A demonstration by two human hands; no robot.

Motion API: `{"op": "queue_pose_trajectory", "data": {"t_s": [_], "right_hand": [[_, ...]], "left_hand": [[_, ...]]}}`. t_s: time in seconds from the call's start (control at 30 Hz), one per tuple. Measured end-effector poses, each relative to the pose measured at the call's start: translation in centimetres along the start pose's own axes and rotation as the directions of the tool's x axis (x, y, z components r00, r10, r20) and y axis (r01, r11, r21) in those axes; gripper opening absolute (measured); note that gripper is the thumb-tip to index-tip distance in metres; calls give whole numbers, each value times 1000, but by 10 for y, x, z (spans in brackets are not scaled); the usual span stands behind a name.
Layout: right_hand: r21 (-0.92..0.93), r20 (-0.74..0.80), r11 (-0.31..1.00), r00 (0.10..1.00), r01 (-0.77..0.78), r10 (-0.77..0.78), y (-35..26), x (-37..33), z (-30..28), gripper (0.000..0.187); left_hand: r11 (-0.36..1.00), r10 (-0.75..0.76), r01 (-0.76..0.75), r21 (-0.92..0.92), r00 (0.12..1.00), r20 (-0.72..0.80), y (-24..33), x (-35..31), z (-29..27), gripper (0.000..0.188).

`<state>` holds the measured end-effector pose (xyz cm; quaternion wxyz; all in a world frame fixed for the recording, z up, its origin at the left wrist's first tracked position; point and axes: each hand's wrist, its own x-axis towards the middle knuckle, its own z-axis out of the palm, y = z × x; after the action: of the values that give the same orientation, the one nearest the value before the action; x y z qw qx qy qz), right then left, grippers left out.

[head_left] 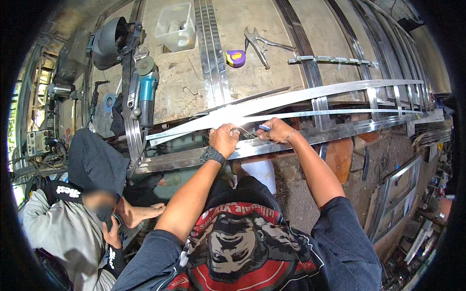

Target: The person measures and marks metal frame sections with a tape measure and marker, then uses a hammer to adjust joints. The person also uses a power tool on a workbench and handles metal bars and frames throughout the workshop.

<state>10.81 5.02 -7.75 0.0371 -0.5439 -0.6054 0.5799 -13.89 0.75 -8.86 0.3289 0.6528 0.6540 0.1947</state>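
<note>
My left hand [224, 140], with a dark watch at its wrist, rests at the near metal rail [301, 141]. Its fingers are curled together, and whatever they pinch is too small to make out. Just to the right, my right hand [276, 131] is closed around a blue pen-like stick [264, 127]. A thin, light sliver [248, 132] spans the gap between both hands; I cannot tell which one holds it. Right beyond my fingers lie long, pale metal strips [291, 100], slightly bowed and crossing toward the left.
An angle grinder [148, 94] lies at the left beside a bench grinder [109, 42]. Farther back are a clear plastic box [175, 29], a tape measure [236, 58] and locking pliers [259, 46]. Another person [63, 233] sits low at the left. A metal frame [395, 199] leans at the right.
</note>
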Motion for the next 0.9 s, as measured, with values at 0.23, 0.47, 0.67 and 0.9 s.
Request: {"op": "queue_pose_trajectory", "data": {"t_s": [0.23, 0.47, 0.67, 0.9], "right_hand": [[120, -154, 988, 985, 99, -80, -12, -25, 7, 20], [433, -363, 889, 932, 147, 23, -73, -145, 16, 27], [611, -644, 676, 755, 412, 122, -62, -270, 85, 34], [442, -879, 685, 431, 580, 202, -41, -409, 145, 33]], "left_hand": [[940, 86, -111, -322, 992, -92, 8, -11, -5, 12], [471, 54, 175, -864, 973, 226, 47, -60, -42, 36], [392, 247, 260, -883, 894, 373, 127, -134, -72, 35], [479, 479, 339, -810, 672, 565, 224, -203, -55, 41]]}}
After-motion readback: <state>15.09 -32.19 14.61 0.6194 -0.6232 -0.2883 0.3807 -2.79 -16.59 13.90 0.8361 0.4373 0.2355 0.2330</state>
